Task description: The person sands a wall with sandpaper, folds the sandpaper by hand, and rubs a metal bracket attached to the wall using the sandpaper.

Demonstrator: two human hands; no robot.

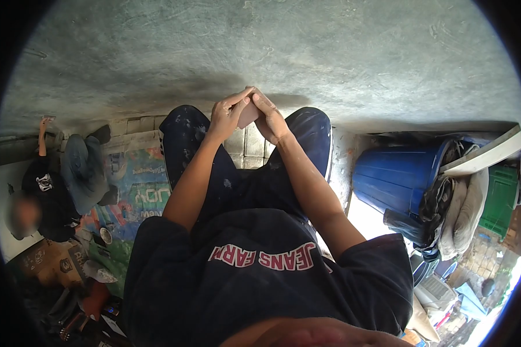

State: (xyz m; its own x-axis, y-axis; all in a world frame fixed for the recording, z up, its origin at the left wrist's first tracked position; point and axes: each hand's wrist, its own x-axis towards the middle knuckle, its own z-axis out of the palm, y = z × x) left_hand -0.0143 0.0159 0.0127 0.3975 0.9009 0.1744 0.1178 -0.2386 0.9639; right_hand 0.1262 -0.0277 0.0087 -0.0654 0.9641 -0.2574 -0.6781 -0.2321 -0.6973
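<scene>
Close to the grey wall (307,52), both hands meet around a flat brown piece that looks like sandpaper (249,114). My left hand (224,117) grips its left side, fingers pointing up towards the wall. On the other side, my right hand (270,120) closes on its right edge, with the thumb near the top. Pale dust or paint marks the hands and the dark trousers (182,130). Part of the brown piece is hidden by the fingers.
Another person (49,191) at the left reaches a hand to the wall. A printed sheet (136,185) covers the floor there, with tools and a cardboard box (52,260). To the right lie a blue barrel (396,176), draped cloths (460,208) and a green bin (499,199).
</scene>
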